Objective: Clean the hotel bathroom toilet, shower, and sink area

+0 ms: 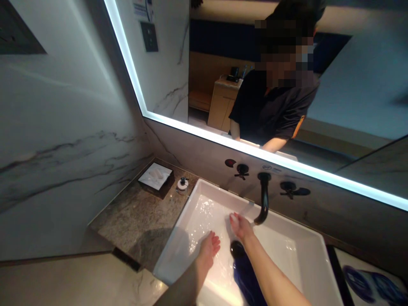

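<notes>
Two hands hover over the white sink (pixel 306 259). The left hand's (pixel 211 248) grip looks loosely curled, holding nothing; whether the right hand's (pixel 240 226) grip, near the black spout (pixel 264 199), pinches anything cannot be told. A dark blue item (pixel 247 280) beside the drain (pixel 236 249) could slip across and trap water.
</notes>
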Available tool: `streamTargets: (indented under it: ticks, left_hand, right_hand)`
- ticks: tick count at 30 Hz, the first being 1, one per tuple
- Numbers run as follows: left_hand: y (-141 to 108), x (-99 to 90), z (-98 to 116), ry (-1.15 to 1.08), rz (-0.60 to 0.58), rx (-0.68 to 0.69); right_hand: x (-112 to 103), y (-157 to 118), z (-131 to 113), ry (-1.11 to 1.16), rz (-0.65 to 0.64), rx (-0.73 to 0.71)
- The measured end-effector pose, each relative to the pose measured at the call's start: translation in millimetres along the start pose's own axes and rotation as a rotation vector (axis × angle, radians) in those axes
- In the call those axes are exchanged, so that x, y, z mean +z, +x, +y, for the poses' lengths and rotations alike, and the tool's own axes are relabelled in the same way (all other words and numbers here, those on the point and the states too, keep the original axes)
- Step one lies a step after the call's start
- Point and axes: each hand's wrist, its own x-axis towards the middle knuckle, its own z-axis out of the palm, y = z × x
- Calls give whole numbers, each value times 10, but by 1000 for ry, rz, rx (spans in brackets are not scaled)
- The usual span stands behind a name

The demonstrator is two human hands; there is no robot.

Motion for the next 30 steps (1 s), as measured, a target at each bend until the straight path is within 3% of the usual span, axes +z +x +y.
streamTargets:
  ticks: [4, 6, 7, 9, 12, 16, 18, 20, 22, 25, 28, 30]
  left_hand:
    - [-1, 3, -16, -21, -24, 47]
    - [3, 15, -21, -14, -22, 69]
    - [4, 20, -22, -2, -15, 81]
    - [2, 24, -27, 23, 10, 111]
    - [-9, 6, -59, 42, 64, 171]
    - [-5, 1, -77, 19, 84, 236]
    - [27, 53, 5, -33, 72, 274]
    - [85, 146, 170, -99, 49, 304]
    - [152, 253, 377, -145, 23, 312]
    - [219, 366, 609, -164, 1, 290]
    - [205, 379, 624, -163, 7, 239]
    - [155, 341, 544, -159, 22, 192]
  right_hand:
    - [777, 252, -110, -3, -68, 42]
    - [908, 227, -155, -53, -69, 51]
    - [872, 151, -159, -88, -53, 46]
    - [613, -135, -114, -185, -3, 24]
    - [-75, -805, 85, -434, 57, -47]
    - [-946, -1587, 451, -1418, -61, -207]
    - [-1190, -1731, 555, -1767, -120, -201]
    - [-1291, -1699, 551, -1899, -107, -191]
    - [-1272, -1540, 451, -1779, -6, -226]
    - [-1074, -1151, 232, -1155, 160, -224]
    - [-782, -675, 59, -376, 256, -14]
    - [-611, -388, -13, -26, 269, 92]
